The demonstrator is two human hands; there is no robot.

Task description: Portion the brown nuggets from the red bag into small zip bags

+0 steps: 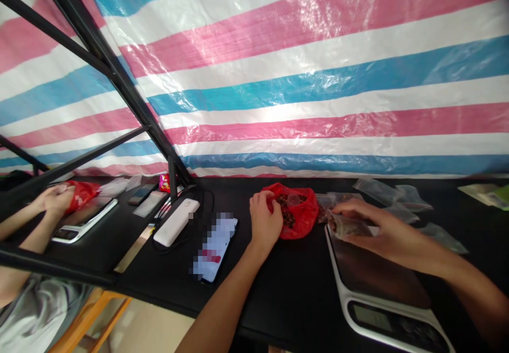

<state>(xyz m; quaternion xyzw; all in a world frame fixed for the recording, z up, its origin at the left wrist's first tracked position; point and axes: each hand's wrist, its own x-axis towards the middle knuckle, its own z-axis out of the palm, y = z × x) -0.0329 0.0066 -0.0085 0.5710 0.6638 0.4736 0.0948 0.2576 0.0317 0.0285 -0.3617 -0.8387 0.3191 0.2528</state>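
My left hand (263, 220) has its fingers curled over the left rim of a red plastic bag (305, 220). Small dark brown pieces (287, 219) and a small clear plastic cup (294, 199) lie inside that opened bag. Held in my right hand (376, 226) is a small clear plastic bag (345, 227) with brownish contents, tilted over the back edge of a kitchen scale (377, 268). The scale has a dark top and a display (371, 318) whose reading I cannot make out. Just behind the held bag lie other small clear bags (338, 197), some with brown contents.
Flat clear bags (385, 194) lie at the back right. A phone (217, 249) and a white power bank (177, 221) with a cable are left of my arm. Beyond a black metal frame (115, 77), another person's hands (58, 198) hold a red bag near a second scale (85, 220).
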